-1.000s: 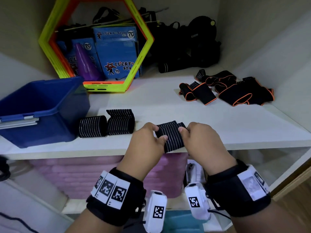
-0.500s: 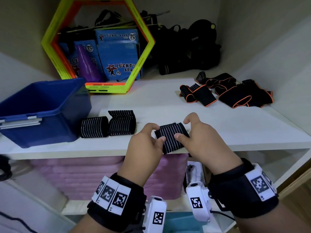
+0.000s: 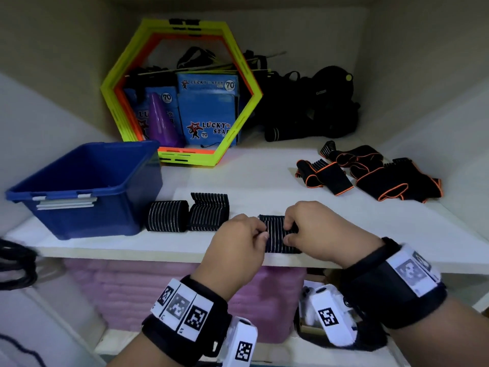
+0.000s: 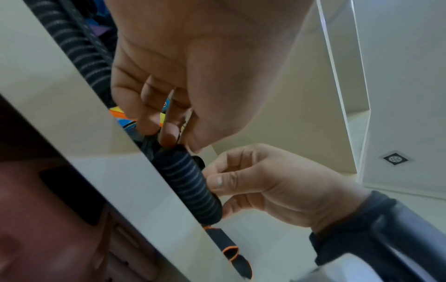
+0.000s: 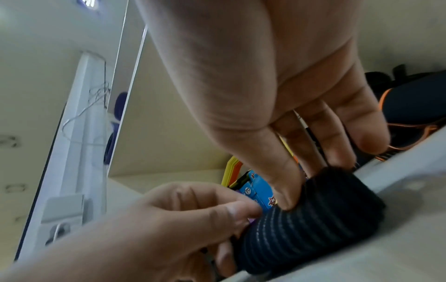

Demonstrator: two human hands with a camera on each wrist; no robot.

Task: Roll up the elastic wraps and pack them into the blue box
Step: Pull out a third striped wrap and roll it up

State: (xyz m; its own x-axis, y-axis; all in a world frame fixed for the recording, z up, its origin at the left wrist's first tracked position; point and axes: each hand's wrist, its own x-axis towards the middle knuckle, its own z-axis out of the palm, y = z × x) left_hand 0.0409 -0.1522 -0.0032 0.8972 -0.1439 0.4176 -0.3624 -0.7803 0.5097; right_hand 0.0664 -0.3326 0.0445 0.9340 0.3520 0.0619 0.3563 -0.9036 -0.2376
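White laminate shelf [image 3: 264, 178] inside a cream cupboard is the work surface in the head view, with pink stuff on the shelf below. Blue box [image 3: 87, 189] sits at the left end, and two rolled striped wraps [image 3: 185, 215] lie right beside it. A neon hexagon frame [image 3: 182, 88] leans at the back with blue packets inside, black gear next to it, and a heap of orange-trimmed wraps [image 3: 375, 176] sits off to the right. Near the front edge, the left hand [image 3: 238, 245] and right hand [image 3: 317, 231] both pinch the striped wrap [image 3: 277, 234] with curled fingers, one at each end. From the left wrist cam, the wrap [image 4: 190, 183] is a tight roll lying right on the shelf edge, fingertips of both hands on it. Right wrist cam shows the same roll [image 5: 311, 219], with the right hand's thumb and fingers clamped on top and the left hand's thumb pressed against its end.
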